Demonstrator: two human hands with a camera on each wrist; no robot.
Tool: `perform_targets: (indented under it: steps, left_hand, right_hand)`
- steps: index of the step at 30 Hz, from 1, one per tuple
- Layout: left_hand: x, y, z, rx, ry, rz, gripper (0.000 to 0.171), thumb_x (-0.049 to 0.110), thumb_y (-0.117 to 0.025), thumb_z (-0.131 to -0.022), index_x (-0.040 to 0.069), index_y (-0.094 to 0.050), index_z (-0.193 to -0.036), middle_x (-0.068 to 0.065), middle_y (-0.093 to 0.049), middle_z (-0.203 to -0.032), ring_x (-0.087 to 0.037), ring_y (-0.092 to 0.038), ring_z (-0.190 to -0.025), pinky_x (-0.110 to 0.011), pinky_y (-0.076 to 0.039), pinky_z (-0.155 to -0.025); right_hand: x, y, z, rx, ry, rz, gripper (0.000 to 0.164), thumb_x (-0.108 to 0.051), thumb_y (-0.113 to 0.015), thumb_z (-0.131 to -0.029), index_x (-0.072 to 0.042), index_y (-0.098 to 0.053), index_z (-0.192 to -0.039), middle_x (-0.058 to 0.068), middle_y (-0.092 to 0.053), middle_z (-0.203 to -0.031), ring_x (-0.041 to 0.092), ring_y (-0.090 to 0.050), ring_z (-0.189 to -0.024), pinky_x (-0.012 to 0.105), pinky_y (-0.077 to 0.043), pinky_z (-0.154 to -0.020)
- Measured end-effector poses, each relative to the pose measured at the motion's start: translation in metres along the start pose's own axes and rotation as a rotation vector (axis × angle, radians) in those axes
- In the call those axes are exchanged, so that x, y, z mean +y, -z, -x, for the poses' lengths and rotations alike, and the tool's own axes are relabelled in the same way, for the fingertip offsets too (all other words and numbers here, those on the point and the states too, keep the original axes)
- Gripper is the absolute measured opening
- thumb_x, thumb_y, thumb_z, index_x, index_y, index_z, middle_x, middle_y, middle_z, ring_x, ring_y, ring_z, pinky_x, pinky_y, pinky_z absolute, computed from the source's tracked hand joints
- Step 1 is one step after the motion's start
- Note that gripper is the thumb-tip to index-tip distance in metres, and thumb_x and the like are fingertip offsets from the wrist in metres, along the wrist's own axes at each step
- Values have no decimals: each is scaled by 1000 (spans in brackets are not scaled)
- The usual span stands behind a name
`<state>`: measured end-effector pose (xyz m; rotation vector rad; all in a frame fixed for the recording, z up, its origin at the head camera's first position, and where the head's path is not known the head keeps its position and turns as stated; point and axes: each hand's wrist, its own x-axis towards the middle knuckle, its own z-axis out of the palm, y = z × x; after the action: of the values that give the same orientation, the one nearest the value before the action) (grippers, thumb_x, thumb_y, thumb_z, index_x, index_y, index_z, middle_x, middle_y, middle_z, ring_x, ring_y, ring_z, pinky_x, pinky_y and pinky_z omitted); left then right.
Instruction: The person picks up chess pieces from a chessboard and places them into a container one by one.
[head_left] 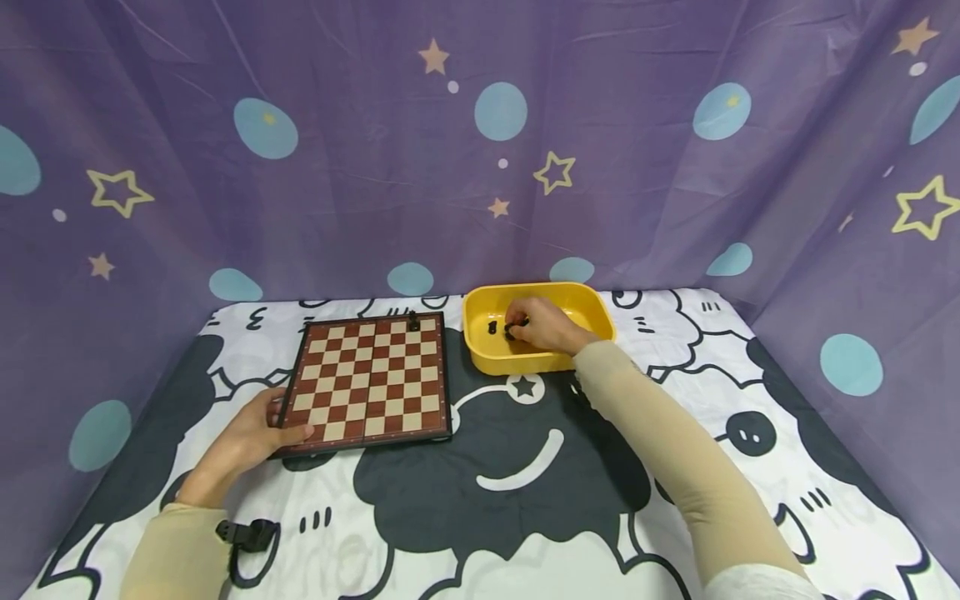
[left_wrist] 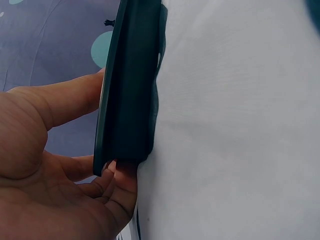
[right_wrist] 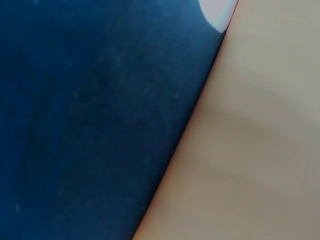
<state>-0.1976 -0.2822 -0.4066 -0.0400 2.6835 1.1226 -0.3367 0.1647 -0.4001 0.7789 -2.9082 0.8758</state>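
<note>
A brown-and-cream chessboard (head_left: 367, 379) lies on the cloth, left of centre. My left hand (head_left: 258, 425) grips its near left corner, thumb on the top face; in the left wrist view the fingers of the left hand (left_wrist: 65, 165) curl at the board's dark side (left_wrist: 132, 85). One black chess piece (head_left: 413, 322) stands near the board's far edge. In the yellow tub (head_left: 510, 364), my right hand (head_left: 547, 323) reaches down with bent fingers and pinches a small black chess piece (head_left: 509, 332), partly hidden by the fingers. Another black chess piece (head_left: 492, 327) lies left of it.
A cartoon-print cloth (head_left: 525, 500) covers the table. Behind it hangs a purple curtain (head_left: 637, 208) with stars and dots. A black strap device (head_left: 255, 535) sits on the left wrist. The right wrist view shows only a beige surface (right_wrist: 250, 140) against dark cloth (right_wrist: 100, 110).
</note>
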Motion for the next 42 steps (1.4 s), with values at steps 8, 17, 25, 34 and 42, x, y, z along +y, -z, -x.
perform_targets:
  steps: [8,17,25,34,42]
  left_hand:
    - [2,1,0,-4,-8,1,93,21,-75,-83,-17,-15,-142,-33,-48,-115,-38,-53,-101,-44,-44,-79]
    - [0,1,-1,1,-14,-1,91,21,-76,-83,-17,-18,-142,-31,-49,-114,-37,-53,-101,-43,-44,-78]
    - [-1,1,-1,-2,-24,1,90,21,-76,-83,-17,-18,-142,-31,-50,-114,-37,-54,-100,-41,-44,-77]
    - [0,1,-2,-2,-13,-9,91,22,-76,-82,-16,-18,-142,-31,-50,-114,-37,-53,-100,-42,-43,-78]
    - [-2,0,-3,8,-15,4,91,20,-76,-82,-15,-18,-143,-30,-51,-113,-36,-55,-99,-41,-45,-77]
  right_hand:
    - [5,-1,-3,-34,-21,40,11,-10,-70,-85,-8,-70,-95,0,-67,-85,16,-58,-81,33,-46,-81]
    - [5,-1,-2,-36,-18,26,11,-10,-70,-85,-8,-69,-95,0,-67,-84,16,-59,-80,33,-47,-80]
    - [7,-2,-3,-24,-36,13,14,-11,-73,-82,-9,-69,-96,-1,-67,-85,16,-58,-80,32,-46,-80]
    - [4,2,1,-20,-60,-16,18,-14,-72,-83,-8,-68,-99,0,-66,-89,17,-58,-84,34,-46,-83]
    - [0,5,4,10,-51,-41,20,-17,-72,-85,-7,-68,-101,2,-65,-94,20,-58,-89,36,-45,-86]
